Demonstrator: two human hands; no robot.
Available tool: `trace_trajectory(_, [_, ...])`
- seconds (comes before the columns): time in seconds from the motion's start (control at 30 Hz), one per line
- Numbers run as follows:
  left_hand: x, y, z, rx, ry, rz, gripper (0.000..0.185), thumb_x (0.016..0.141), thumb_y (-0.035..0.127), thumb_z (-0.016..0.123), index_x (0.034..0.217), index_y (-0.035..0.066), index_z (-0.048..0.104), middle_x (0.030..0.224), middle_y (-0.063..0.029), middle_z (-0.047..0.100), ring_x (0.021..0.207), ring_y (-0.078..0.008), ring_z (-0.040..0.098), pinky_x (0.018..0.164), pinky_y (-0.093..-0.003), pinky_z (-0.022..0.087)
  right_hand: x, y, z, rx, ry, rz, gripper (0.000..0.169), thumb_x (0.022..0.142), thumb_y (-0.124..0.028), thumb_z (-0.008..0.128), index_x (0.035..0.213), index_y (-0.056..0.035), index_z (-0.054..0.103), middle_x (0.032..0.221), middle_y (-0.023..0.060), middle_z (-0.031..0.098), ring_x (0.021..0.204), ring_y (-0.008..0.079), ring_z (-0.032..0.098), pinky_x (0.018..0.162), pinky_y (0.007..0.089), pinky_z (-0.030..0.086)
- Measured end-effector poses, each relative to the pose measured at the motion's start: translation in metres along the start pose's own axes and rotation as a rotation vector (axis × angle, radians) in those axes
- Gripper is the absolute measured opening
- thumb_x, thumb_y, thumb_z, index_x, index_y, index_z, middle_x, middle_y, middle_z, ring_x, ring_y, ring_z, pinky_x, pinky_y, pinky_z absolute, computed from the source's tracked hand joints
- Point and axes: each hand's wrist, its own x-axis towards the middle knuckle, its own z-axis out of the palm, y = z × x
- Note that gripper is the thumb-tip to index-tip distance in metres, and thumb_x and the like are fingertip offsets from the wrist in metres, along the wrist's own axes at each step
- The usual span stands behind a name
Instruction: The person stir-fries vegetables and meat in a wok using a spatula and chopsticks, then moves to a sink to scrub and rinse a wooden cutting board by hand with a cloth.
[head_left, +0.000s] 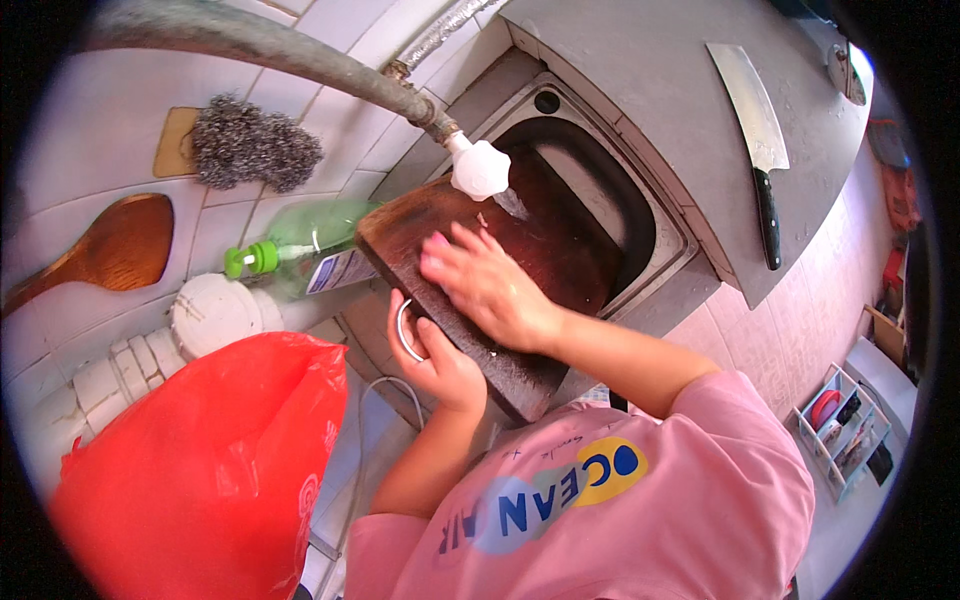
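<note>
A thick, dark, wet wooden cutting board (555, 247) leans over the sink (679, 262), with its near end close to my body. My left hand (442, 367) grips the metal ring handle (406, 330) on the board's left edge. Flat against the board's upper face lies my right hand (495, 292), fingers somewhat apart and slightly blurred. Whatever is under its palm is hidden. Water (512, 204) runs onto the board beneath a tap with a white knob (480, 169). A small pale scrap (482, 220) sits on the wood near my right fingertips.
A cleaver (754, 120) with a black handle rests on the grey counter (637, 67) at right. A green pump bottle (300, 255) stands left of the board. Steel wool (251, 142) and a wooden spatula (131, 244) are against the tiles. A red plastic bag (217, 457) bulges at lower left.
</note>
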Motion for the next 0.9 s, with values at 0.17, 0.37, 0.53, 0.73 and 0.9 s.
trace_trajectory(0.17, [0.001,-0.005,-0.009,0.058,-0.012,0.035,0.038,0.091,0.000,0.038,0.129,-0.008,0.038,0.127,-0.0194,0.048,0.115,-0.0256,0.049,0.099,-0.0351,0.037,0.030,0.117,-0.007,-0.502,0.067,0.418,0.040,0.090,-0.019,0.042,0.127,-0.0092,0.049,0.132,0.0144,0.049,0.125,0.0386,0.039,0.106,0.0535,0.027])
trace_trajectory(0.37, [0.003,-0.008,-0.005,0.024,-0.018,0.042,0.038,0.091,0.000,0.038,0.128,-0.008,0.039,0.126,-0.0184,0.048,0.115,-0.0250,0.049,0.099,-0.0342,0.037,-0.081,0.175,-0.022,-0.528,0.204,0.817,0.030,0.091,-0.012,0.044,0.115,-0.0050,0.059,0.114,0.0160,0.061,0.109,0.0316,0.055,0.101,0.0428,0.034])
trace_trajectory(0.53, [0.001,-0.008,-0.011,0.058,-0.005,0.007,0.039,0.091,0.002,0.039,0.128,-0.008,0.039,0.127,-0.0187,0.048,0.114,-0.0255,0.049,0.099,-0.0353,0.037,-0.053,0.025,0.001,-0.010,0.334,0.218,0.040,0.078,0.002,0.060,0.117,-0.0061,0.059,0.108,0.0121,0.062,0.099,0.0279,0.057,0.088,0.0385,0.044])
trace_trajectory(0.73, [0.000,0.007,0.006,0.077,-0.037,0.071,0.038,0.090,0.001,0.038,0.127,-0.008,0.039,0.126,-0.0185,0.048,0.112,-0.0249,0.050,0.098,-0.0349,0.037,0.029,0.124,-0.005,-0.145,0.219,0.268,0.041,0.085,-0.012,0.054,0.125,-0.0044,0.051,0.125,0.0190,0.053,0.122,0.0327,0.045,0.101,0.0427,0.036])
trace_trajectory(0.9, [0.003,0.009,0.011,0.035,-0.061,0.063,0.038,0.090,0.000,0.038,0.127,-0.008,0.039,0.126,-0.0180,0.048,0.112,-0.0244,0.049,0.099,-0.0345,0.036,-0.053,0.204,-0.017,-0.238,0.315,0.773,0.044,0.089,-0.023,0.052,0.128,-0.0038,0.047,0.126,0.0195,0.052,0.118,0.0348,0.049,0.098,0.0404,0.039])
